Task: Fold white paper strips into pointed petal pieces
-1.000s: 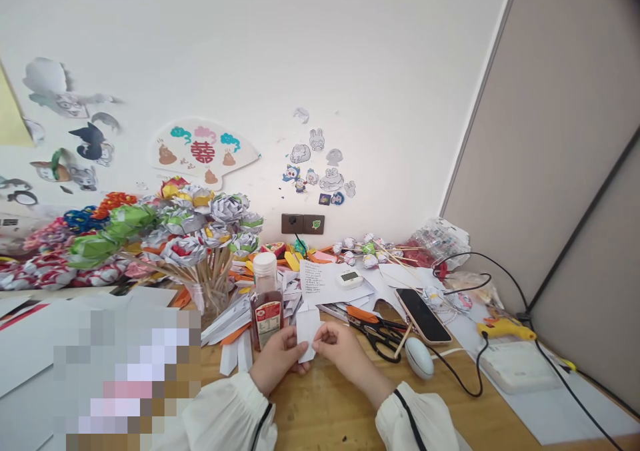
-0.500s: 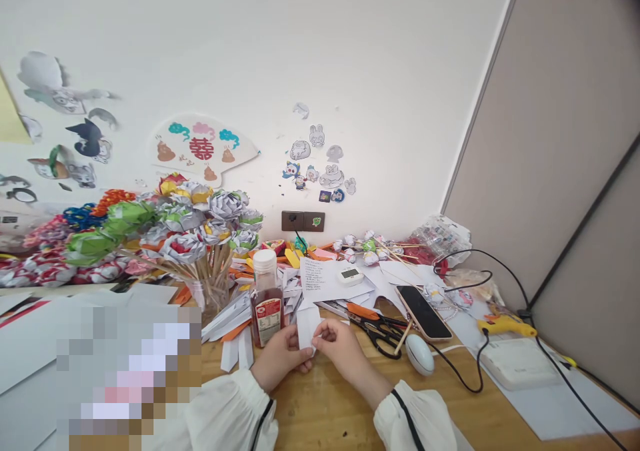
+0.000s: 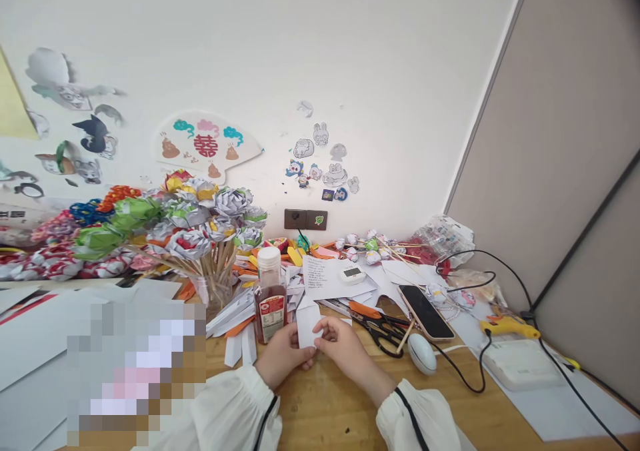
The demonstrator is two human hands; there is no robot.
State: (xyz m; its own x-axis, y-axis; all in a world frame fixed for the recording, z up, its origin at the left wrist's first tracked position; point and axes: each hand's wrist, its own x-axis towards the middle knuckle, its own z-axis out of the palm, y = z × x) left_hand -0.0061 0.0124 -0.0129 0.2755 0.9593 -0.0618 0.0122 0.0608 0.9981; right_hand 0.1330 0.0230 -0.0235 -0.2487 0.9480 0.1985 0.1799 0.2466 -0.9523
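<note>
"White wall (image 3: 390, 71), wooden counter (image 3: 325, 411); where's the paper (image 3: 308, 323)?"

"At six o'clock in view, with the bottle (image 3: 271, 308) at its ten o'clock. Left hand (image 3: 284, 356) and right hand (image 3: 343, 348) both have fingers clamped on the paper."

"Which step?"

"Creasing, seemingly; the next press calls for even edges."
</note>
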